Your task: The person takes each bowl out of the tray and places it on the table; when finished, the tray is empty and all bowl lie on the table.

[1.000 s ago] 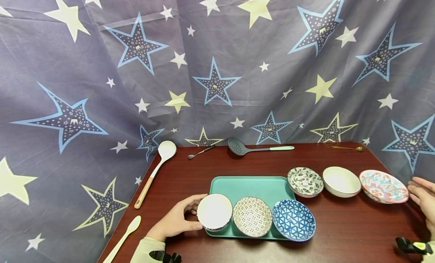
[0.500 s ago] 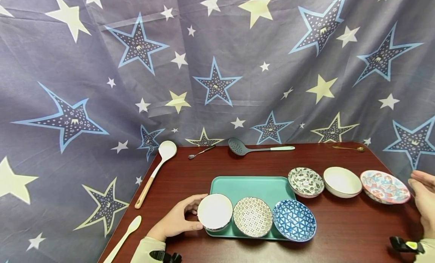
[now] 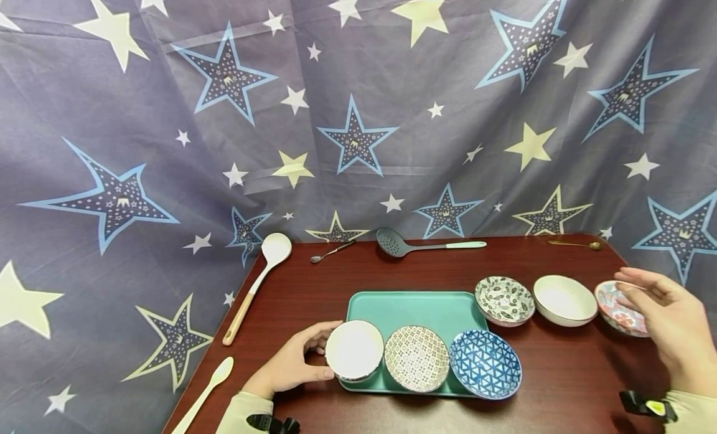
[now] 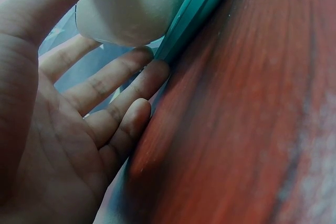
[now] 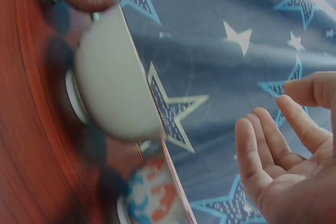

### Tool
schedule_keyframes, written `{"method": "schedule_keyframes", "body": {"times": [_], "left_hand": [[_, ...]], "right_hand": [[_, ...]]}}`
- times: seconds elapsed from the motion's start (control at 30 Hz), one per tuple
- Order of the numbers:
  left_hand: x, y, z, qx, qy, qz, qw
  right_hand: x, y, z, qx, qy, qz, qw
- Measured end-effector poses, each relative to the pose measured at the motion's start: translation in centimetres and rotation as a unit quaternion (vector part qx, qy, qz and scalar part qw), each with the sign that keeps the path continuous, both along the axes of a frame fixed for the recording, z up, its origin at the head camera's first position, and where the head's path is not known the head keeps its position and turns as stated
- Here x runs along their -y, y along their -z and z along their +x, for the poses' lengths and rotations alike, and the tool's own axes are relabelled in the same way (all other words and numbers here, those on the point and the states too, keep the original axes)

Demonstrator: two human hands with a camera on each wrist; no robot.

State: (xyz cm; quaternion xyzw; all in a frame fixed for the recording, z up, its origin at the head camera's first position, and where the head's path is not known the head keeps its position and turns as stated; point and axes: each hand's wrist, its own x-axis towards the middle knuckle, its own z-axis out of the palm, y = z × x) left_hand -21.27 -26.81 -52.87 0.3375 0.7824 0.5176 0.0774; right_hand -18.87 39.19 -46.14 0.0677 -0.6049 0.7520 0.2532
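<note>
My left hand (image 3: 297, 358) holds the left side of a bowl with a white inside (image 3: 354, 350), thumb at the near side and fingers at the far side. That bowl stands at the left end of a green tray (image 3: 414, 303). In the left wrist view, the bowl's pale underside (image 4: 139, 9) shows beside the fingers. My right hand (image 3: 669, 319) hovers with loosely bent fingers and nothing in them. It partly hides a red-and-blue patterned bowl (image 3: 613, 306). In the right wrist view, the right hand (image 5: 294, 156) is apart from the cream bowl (image 5: 113, 77).
A beige patterned bowl (image 3: 417, 359) and a blue patterned bowl (image 3: 485, 364) line the tray's near side. A leaf-patterned bowl (image 3: 504, 301) stands beside the cream one. A slotted spoon (image 3: 392, 242), a white ladle (image 3: 274, 248) and a pale spoon (image 3: 210, 384) lie around them.
My right hand has moved left from the table's right side, over the red-and-blue patterned bowl. The left hand and the bowls have stayed in place.
</note>
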Motion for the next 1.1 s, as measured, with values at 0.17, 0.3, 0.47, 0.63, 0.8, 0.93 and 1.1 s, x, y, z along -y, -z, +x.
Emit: {"method": "schedule_keyframes", "body": {"times": [0.17, 0.3, 0.47, 0.63, 0.8, 0.93, 1.1], "left_hand": [[-0.2, 0.0, -0.1, 0.003, 0.003, 0.001, 1.0], [-0.3, -0.1, -0.1, 0.004, 0.006, 0.003, 1.0], [-0.4, -0.1, -0.2, 0.002, 0.006, 0.005, 1.0], [-0.4, 0.0, -0.4, -0.001, 0.003, 0.004, 1.0], [-0.3, -0.1, -0.3, -0.001, 0.003, 0.003, 1.0], [-0.1, -0.1, 0.1, -0.009, 0.001, 0.0, 1.0], [-0.2, -0.2, 0.1, -0.013, 0.003, 0.001, 0.9999]], "right_hand": [[1.4, 0.1, 0.0, 0.041, -0.071, 0.016, 0.9965], [2.2, 0.1, 0.0, 0.026, -0.129, 0.038, 0.9906], [3.4, -0.2, 0.0, 0.036, -0.149, 0.104, 0.9826], [5.3, 0.2, -0.2, 0.092, -0.13, 0.204, 0.9659], [7.1, 0.5, -0.1, 0.111, -0.135, 0.232, 0.957], [8.3, 1.0, 0.0, 0.117, -0.163, 0.232, 0.9517], [9.0, 1.1, 0.4, 0.135, -0.195, 0.238, 0.9418]]}}
